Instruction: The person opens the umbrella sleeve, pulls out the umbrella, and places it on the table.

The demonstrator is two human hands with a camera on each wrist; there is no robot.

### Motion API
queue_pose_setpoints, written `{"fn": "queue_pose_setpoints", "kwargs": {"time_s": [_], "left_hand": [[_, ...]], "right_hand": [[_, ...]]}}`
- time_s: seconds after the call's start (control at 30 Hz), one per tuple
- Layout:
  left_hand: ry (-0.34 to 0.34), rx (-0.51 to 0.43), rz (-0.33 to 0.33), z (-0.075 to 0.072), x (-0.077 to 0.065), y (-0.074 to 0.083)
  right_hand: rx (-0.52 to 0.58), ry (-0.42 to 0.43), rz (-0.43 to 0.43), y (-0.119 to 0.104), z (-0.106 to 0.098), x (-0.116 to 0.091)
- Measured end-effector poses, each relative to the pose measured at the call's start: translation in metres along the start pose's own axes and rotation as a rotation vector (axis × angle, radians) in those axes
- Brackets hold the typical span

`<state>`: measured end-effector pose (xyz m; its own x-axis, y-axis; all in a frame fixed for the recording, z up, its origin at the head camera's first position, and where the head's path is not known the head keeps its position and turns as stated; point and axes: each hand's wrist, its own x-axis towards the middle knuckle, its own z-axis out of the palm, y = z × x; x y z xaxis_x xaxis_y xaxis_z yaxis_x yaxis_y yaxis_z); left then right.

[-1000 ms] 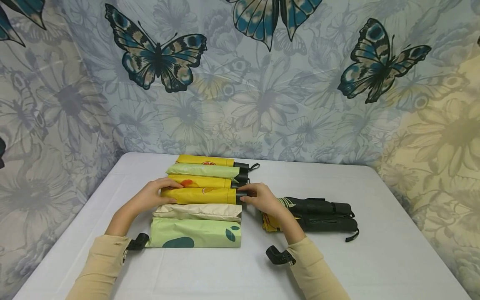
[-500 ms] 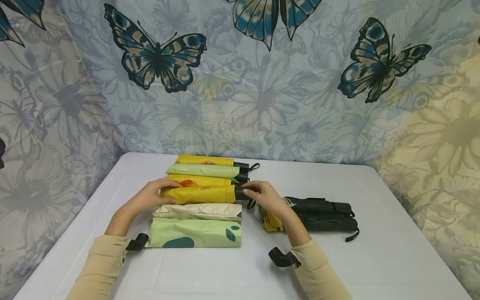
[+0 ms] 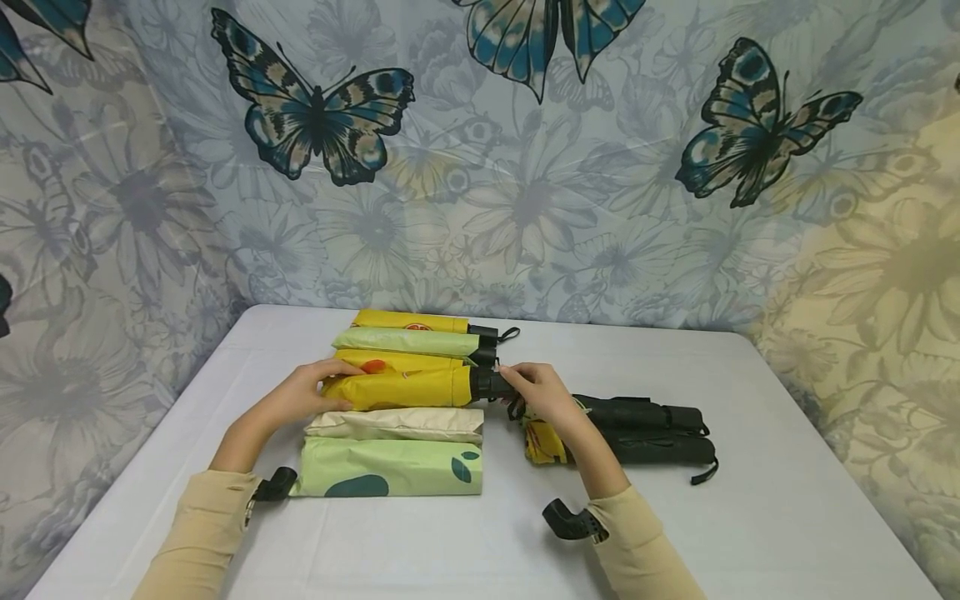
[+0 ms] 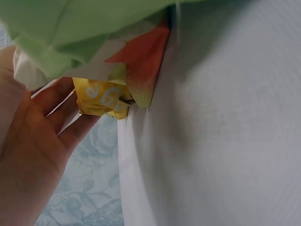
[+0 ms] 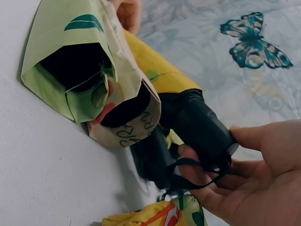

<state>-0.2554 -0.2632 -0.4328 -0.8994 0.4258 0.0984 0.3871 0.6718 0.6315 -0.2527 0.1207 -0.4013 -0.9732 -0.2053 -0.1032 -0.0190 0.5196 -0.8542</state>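
While the left hand [image 3: 311, 390] grips the left end of the yellow sleeve [image 3: 408, 390], the right hand [image 3: 545, 392] pinches the black handle [image 3: 491, 383] sticking out its right end, thumb opposite fingers. Yellow sleeve sits between the cream sleeve [image 3: 397, 423] in front and another yellow one [image 3: 431, 363] behind; can't tell if it touches the table [image 3: 757, 517]. Light green sleeve [image 3: 405, 467] nearest the person. Two dark folded umbrellas [image 3: 645, 427] lie to the right, partly hidden by the right forearm [image 3: 600, 458].

In the head view, the twelve o'clock edge is cropping a teal-and-black printed butterfly [image 3: 558, 37]; in the left wrist view, at ten o'clock, a folded yellow fabric umbrella [image 4: 99, 98] is hiding the left hand's [image 4: 40, 136] fingertips.
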Motion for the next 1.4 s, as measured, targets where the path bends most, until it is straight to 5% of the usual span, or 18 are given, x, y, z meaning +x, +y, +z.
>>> {"fn": "queue_pose_setpoints", "kwargs": {"time_s": [0.33, 0.93, 1.4], "left_hand": [[-0.010, 0.013, 0.011, 0.001, -0.001, 0.001], [-0.057, 0.078, 0.005, 0.002, -0.001, -0.005], [-0.027, 0.026, -0.016, 0.000, -0.001, -0.004]], "right_hand": [[0.186, -0.035, 0.073, 0.001, -0.006, -0.006], [0.143, -0.017, 0.099, 0.014, -0.031, -0.020], [0.341, 0.045, 0.129, 0.021, -0.033, -0.026]]}}
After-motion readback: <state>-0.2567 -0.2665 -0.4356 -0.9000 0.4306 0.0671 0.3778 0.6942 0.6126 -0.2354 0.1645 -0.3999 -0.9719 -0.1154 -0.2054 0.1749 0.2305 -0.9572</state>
